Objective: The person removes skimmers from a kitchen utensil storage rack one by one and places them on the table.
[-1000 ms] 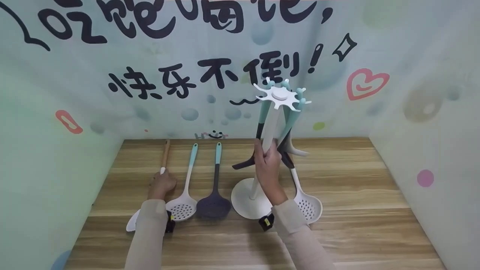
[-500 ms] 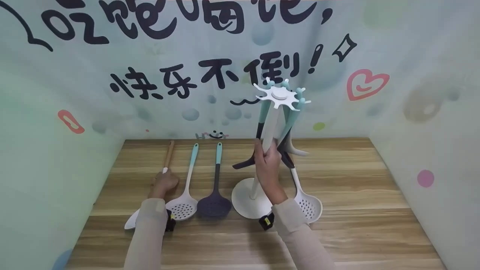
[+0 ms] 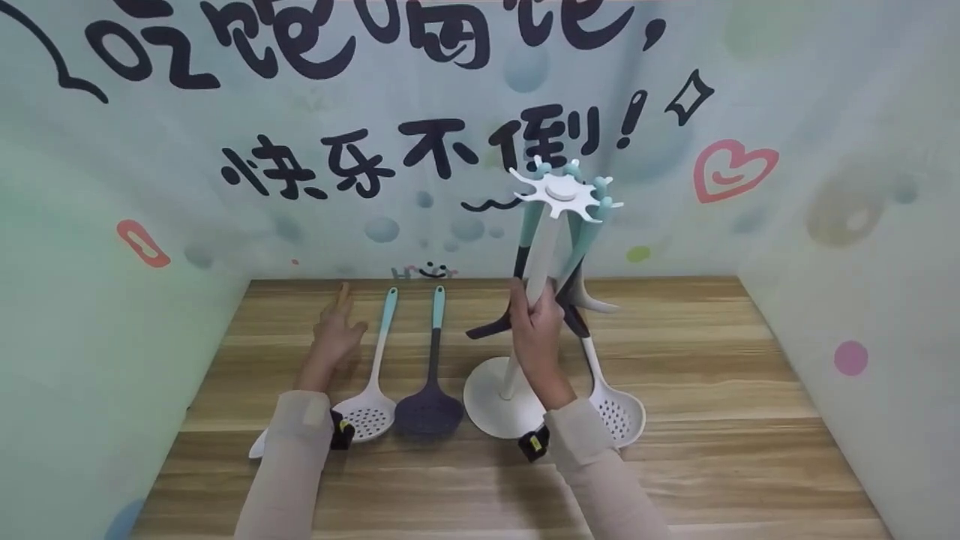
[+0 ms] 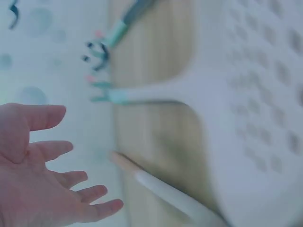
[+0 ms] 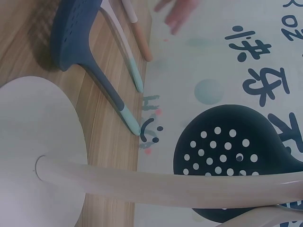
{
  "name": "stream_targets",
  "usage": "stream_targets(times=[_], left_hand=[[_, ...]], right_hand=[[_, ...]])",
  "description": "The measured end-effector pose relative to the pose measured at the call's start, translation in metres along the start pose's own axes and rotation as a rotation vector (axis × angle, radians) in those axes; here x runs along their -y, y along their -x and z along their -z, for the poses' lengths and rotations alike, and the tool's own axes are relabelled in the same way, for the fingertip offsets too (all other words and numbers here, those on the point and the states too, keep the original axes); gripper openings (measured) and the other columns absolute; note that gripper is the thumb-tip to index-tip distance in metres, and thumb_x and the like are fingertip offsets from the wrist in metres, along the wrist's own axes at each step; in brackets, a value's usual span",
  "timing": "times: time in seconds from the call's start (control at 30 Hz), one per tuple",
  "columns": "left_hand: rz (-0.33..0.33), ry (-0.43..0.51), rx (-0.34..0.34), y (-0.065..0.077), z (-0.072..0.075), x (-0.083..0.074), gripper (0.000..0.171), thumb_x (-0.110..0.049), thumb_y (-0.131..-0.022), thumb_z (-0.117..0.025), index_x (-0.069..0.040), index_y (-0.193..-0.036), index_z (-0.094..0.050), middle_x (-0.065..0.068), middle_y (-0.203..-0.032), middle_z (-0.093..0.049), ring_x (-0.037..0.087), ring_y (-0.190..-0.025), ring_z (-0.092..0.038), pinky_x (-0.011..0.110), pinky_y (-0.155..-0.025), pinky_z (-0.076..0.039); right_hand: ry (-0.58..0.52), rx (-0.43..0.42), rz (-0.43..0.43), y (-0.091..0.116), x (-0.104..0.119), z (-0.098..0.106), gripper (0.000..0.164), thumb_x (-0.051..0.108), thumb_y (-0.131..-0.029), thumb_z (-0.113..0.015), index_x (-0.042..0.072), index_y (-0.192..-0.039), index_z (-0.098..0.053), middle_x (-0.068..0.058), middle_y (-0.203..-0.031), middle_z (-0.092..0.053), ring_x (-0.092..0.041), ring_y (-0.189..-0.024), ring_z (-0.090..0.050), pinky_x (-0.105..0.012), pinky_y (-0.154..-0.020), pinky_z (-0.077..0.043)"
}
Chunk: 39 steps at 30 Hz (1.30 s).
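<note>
My left hand (image 3: pixel 336 336) has its fingers spread over a white utensil with a wooden handle (image 4: pixel 124 162), whose white head (image 3: pixel 257 447) shows partly from under the sleeve. In the left wrist view the palm and fingers hold nothing. My right hand (image 3: pixel 536 337) grips the upright of a white utensil stand (image 3: pixel 501 411), its fingers curled round the pole. Turquoise-handled utensils hang from the stand's notched top (image 3: pixel 561 192), among them a dark skimmer (image 5: pixel 213 142). A white skimmer (image 3: pixel 365 414) and a dark slotted turner (image 3: pixel 429 411) lie side by side between the hands.
Another white skimmer (image 3: pixel 619 412) is right of the stand, its handle hidden behind the right hand and hanging utensils. The wooden table (image 3: pixel 712 480) meets a printed wall sheet (image 3: pixel 337 225) at the back, with light walls on both sides.
My left hand has let go of the wooden-handled utensil, spread its fingers and moved slightly up and away. The right hand keeps its grip on the stand's upright.
</note>
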<state>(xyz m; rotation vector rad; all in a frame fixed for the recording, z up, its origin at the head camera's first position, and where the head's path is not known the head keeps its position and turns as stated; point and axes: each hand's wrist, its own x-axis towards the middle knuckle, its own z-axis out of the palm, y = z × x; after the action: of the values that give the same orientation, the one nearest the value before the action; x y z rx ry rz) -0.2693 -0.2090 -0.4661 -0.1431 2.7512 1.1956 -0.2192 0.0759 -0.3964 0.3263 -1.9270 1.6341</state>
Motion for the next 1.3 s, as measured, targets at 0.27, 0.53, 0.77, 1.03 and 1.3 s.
stream_targets(times=[0.27, 0.53, 0.77, 1.03, 1.3], left_hand=[[-0.238, 0.204, -0.002, 0.015, -0.006, -0.073, 0.061, -0.021, -0.097, -0.046, -0.006, -0.148, -0.016, 0.025, -0.153, -0.005, 0.042, -0.141, -0.001, 0.056, -0.112, -0.008], [-0.536, 0.25, -0.007, 0.043, -0.02, -0.146, 0.072, -0.026, -0.094, -0.054, -0.013, -0.15, -0.009, 0.015, -0.155, -0.009, 0.034, -0.143, -0.008, 0.059, -0.111, -0.006], [-0.89, 0.252, -0.219, 0.072, -0.023, -0.204, 0.072, -0.021, -0.093, -0.054, -0.007, -0.149, -0.011, 0.012, -0.155, -0.01, 0.02, -0.144, -0.012, 0.045, -0.114, -0.018], [-1.214, 0.135, -0.51, 0.091, -0.019, -0.244, 0.042, -0.011, -0.093, -0.052, 0.003, -0.132, -0.044, 0.02, -0.14, -0.039, 0.023, -0.136, -0.034, 0.03, -0.111, -0.028], [-1.248, -0.021, -0.618, 0.092, -0.02, -0.252, 0.026, -0.01, -0.095, -0.05, 0.0, -0.118, -0.058, 0.014, -0.121, -0.054, 0.021, -0.12, -0.051, 0.022, -0.105, -0.035]], right_hand=[[-0.014, 0.002, -0.028, 0.0, -0.001, 0.0, 0.009, 0.0, -0.093, -0.049, 0.0, -0.084, -0.045, 0.006, -0.061, -0.043, -0.004, -0.05, -0.041, -0.02, -0.047, -0.035], [0.024, -0.01, -0.013, 0.002, -0.003, -0.002, 0.006, 0.002, -0.094, -0.048, -0.001, -0.089, -0.048, 0.007, -0.06, -0.04, -0.004, -0.049, -0.038, -0.021, -0.048, -0.033], [0.036, 0.003, -0.019, 0.002, 0.001, -0.001, 0.006, 0.002, -0.095, -0.046, -0.004, -0.091, -0.047, 0.003, -0.065, -0.042, -0.007, -0.053, -0.04, -0.019, -0.049, -0.033], [0.064, 0.007, -0.03, 0.002, -0.002, -0.001, 0.007, 0.001, -0.095, -0.046, -0.005, -0.098, -0.048, 0.002, -0.069, -0.042, -0.007, -0.057, -0.042, -0.019, -0.052, -0.035], [0.062, -0.031, -0.001, 0.001, -0.032, -0.005, 0.01, 0.002, -0.093, -0.05, -0.005, -0.099, -0.051, -0.002, -0.07, -0.047, -0.011, -0.061, -0.046, -0.021, -0.053, -0.037]])
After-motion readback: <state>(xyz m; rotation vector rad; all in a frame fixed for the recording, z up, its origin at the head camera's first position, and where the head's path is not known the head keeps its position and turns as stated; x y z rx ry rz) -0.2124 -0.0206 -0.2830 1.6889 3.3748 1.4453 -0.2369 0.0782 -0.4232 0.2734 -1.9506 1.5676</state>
